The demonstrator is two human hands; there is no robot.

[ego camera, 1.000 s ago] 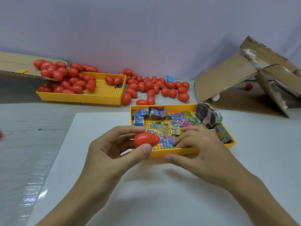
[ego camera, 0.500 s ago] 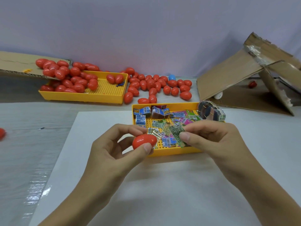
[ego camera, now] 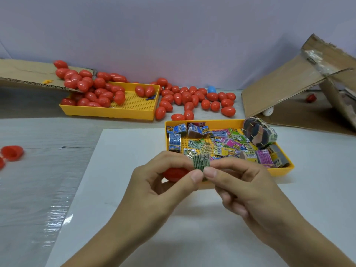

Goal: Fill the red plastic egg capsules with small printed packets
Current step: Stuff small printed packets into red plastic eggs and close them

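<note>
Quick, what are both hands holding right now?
Left hand: holds a red egg capsule and pinches the green packet with the thumb.
Right hand: pinches the same green packet.

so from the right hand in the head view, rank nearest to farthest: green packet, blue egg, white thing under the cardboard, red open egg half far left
1. green packet, pinched at the right hand
2. blue egg, behind, among red eggs
3. white thing, back right, too close to call against blue egg
4. red open egg half, far left
</note>
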